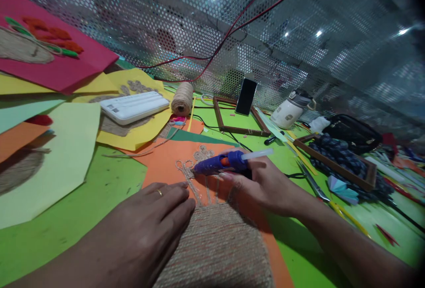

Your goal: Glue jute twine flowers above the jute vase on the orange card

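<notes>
An orange sheet (159, 159) lies on the green table, bearing a vase shape of wound twine (222, 243) with twine stems and looped flowers (203, 153) above it. My right hand (259, 184) is wrapped round a blue glue gun (215, 165), a pale glue stick poking from its rear. The gun's nozzle points left, at the left twine flower. My left hand (156, 221) lies flat, fingers together, on the sheet's left side and the vase's upper left edge. Its ring finger wears a ring, and nothing shows in its grasp.
Behind the sheet are a twine spool (182, 99), a white power bank (134, 107), a wooden frame (242, 130) and a phone (246, 96). To the right lie scissors (332, 206), a white bottle (287, 110) and a second frame (335, 161). Coloured sheets (66, 150) cover the left side.
</notes>
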The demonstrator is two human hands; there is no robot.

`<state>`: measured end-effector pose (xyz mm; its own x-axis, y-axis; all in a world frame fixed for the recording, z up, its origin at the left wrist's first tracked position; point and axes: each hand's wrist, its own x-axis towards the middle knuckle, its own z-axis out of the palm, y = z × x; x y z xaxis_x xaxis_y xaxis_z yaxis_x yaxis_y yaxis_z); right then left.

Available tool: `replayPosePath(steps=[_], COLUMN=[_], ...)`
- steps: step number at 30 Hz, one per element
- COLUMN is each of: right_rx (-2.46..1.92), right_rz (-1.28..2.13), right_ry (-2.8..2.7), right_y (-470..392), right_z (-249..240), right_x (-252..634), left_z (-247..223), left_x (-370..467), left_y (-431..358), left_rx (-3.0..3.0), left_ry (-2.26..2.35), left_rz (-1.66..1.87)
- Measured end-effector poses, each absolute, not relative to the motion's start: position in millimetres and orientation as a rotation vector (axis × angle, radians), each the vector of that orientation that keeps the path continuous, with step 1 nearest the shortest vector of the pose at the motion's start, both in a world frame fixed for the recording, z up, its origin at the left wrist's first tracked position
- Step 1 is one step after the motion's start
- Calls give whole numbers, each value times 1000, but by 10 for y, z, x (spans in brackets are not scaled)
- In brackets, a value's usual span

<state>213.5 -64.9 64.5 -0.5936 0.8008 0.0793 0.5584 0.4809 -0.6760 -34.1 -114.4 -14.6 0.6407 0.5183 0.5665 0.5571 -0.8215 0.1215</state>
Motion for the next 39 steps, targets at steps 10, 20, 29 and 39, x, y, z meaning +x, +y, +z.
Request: replayPosePath(steps=[10,20,29,39], right_rx=[-1173,-1114,-1352,-1331], right_rz=[700,816,1130,1666], right_ry=[-2372,-2408,-2141,-1659], right_y=[-662,-640,-595,-508], right_z=[738,705,693,531], right_x=[2216,2161,2172,2244], left_z=[-76,-53,-86,-34], left_x=[-305,-300,-315,-304], left_y=[-1141,-1138,-1138,-1130], left_rx=[-2782,-2777,-2793,-2788], left_ry=[-908,-890,-909,-893], left_rz=[-941,-958,-967,-925])
